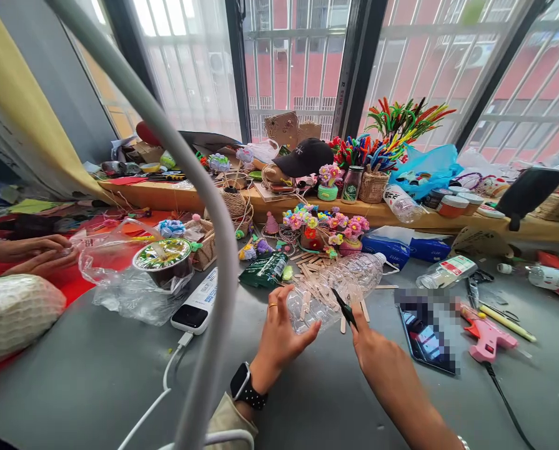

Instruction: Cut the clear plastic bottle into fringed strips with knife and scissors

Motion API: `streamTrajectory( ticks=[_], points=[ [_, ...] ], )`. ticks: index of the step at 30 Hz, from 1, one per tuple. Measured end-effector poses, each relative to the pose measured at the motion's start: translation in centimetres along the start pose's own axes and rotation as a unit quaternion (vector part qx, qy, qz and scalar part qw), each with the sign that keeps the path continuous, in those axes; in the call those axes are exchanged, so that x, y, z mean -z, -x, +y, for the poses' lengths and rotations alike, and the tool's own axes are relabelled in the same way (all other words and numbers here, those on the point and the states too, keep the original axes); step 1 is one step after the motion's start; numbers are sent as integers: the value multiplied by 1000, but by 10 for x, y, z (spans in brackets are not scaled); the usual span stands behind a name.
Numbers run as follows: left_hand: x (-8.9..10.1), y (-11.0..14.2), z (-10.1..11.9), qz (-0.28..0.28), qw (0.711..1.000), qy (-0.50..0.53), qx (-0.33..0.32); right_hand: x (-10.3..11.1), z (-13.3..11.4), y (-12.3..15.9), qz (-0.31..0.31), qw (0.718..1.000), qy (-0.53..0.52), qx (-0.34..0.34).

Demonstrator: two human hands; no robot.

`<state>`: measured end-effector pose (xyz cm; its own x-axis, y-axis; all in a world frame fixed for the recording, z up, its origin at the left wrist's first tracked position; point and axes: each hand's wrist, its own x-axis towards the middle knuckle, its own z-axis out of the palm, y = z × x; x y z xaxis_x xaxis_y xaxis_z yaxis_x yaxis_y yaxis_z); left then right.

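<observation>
From here I see the left hand [281,334] loosely open at the near end of one large clear bottle [366,270], lying just ahead of it; the right hand [377,347] grips one dark blade [344,307] over the bottle. Farther ahead, a woven basket [373,187] holds uncounted fuzzy stems [413,122]. One lidded bowl [163,261] sits leftward, two blue packs [388,250] beyond the right hand.

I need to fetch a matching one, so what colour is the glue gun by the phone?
The glue gun is pink, seen best in the head view.
</observation>
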<state>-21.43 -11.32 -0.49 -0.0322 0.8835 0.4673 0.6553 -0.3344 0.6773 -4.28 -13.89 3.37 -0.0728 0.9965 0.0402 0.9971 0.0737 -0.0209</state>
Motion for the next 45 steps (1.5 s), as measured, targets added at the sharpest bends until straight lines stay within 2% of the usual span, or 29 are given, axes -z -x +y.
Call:
streamTrajectory(
  ticks=[12,18,27,34,45],
  points=[
    [0,2,1,-8,1000,-13,-2,0,1,3,18,999,34,9],
    [3,3,4,1,1000,-24,-5,-4,1,5,54,995,84,12],
    [3,4,6,-11,999,-37,-11,-1,2,7,27,997,65,7],
    [3,4,5,-8,999,-39,-19,-5,3,13,65,994,86,15],
    [0,4,2,-18,999,-11,-30,19,9,12,-22,999,0,-26]
  ],
)
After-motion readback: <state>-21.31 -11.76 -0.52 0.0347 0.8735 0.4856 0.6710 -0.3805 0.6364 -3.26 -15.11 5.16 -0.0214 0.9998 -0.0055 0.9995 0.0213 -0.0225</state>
